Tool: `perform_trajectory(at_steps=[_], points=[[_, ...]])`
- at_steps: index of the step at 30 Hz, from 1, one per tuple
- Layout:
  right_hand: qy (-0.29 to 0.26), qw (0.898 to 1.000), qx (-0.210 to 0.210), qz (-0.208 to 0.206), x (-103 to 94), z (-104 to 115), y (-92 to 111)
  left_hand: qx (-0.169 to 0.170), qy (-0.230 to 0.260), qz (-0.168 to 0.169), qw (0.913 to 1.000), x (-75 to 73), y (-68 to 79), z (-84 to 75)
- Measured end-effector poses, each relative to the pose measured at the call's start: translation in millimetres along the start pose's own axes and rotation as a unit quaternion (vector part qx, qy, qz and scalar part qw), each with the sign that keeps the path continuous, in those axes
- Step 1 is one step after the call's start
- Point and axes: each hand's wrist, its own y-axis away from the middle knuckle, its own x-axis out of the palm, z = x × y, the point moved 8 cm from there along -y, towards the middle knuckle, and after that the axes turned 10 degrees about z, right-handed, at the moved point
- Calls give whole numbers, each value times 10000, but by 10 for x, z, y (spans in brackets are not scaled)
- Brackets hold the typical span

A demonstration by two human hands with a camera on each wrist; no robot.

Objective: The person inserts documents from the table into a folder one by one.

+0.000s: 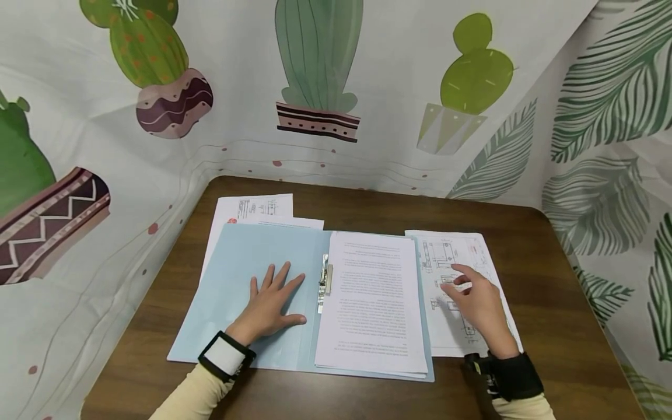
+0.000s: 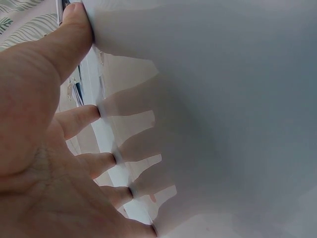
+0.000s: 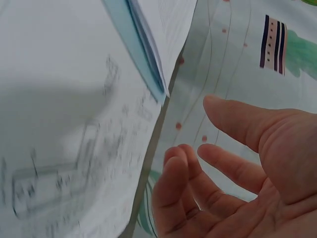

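Fingers (image 1: 280, 276) splayed, the left hand (image 1: 268, 309) is resting on the folder (image 1: 247, 245), ideally pressing evenly, while the right hand (image 1: 476, 298), thumb and fingers apart, is hovering over the drawing (image 1: 446, 251).

Half-curled right grip (image 3: 262, 203) near drawing sheet (image 3: 54, 124) and blue folder (image 3: 133, 47)

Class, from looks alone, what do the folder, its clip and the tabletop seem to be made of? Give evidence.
Folder: probably smooth, slightly glossy plastic; up close it mirrors the left hand. Clip: seemingly polished metal, silvery with bright glints. Tabletop: wood or wood-look laminate with a low sheen; brown grain shows, but I cannot tell which.
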Motion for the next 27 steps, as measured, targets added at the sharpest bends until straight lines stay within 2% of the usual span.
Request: perform_trajectory(at_steps=[17,27], points=[[415,9983,322,-249,-507,-414,-14,3,-42,36,10000,-1,-6,8],[373,9950,891,-270,-762,-772,56,12,-20,61,10000,9,-19,18]])
